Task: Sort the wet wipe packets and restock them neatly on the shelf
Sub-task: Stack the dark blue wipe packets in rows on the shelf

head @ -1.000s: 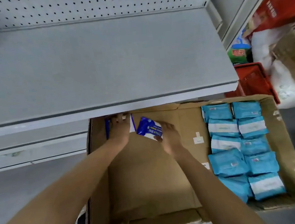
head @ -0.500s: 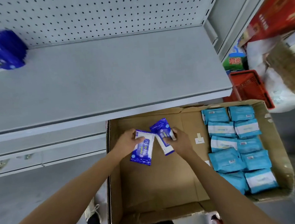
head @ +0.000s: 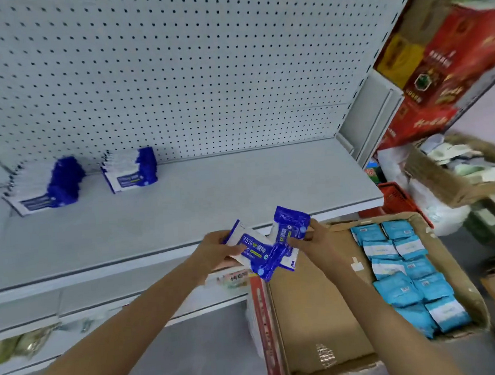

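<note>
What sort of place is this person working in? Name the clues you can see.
Probably a shop aisle or its stockroom. A grey metal shelf with a perforated pegboard back panel holds two rows of dark blue wet wipe packets, and a brown cardboard carton of light blue packets waits below.

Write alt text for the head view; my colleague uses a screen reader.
Left hand and right hand each hold a blue packet at the shelf edge. Two blue stacks stand at the back; a box holds light-blue packets.
</note>
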The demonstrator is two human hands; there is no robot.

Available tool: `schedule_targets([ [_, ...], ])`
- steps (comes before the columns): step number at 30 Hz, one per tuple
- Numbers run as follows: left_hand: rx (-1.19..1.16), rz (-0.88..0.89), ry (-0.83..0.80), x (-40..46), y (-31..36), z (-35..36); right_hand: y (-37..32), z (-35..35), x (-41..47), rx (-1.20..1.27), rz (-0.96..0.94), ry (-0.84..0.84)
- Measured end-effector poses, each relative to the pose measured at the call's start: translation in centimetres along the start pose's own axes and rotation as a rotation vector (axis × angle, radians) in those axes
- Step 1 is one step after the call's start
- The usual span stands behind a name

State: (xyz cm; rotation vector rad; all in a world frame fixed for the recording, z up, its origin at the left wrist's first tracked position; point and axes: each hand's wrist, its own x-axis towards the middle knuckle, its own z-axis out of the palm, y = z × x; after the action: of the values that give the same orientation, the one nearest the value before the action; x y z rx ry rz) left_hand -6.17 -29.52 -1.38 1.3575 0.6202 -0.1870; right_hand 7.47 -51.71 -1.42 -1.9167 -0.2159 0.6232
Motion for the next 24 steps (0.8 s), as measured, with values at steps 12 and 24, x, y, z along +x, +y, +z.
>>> schedule_targets([
  [12,-0.131,0.049,0.309,-8.8,2.5,-16.2,-12.0,16.8,-0.5,0.107,-0.107,-0.156],
  [24,-0.327,-0.081,0.514,-6.1,3.2,-25.3,-14.2,25.5,8.8,0.131,0.040,-0.345],
])
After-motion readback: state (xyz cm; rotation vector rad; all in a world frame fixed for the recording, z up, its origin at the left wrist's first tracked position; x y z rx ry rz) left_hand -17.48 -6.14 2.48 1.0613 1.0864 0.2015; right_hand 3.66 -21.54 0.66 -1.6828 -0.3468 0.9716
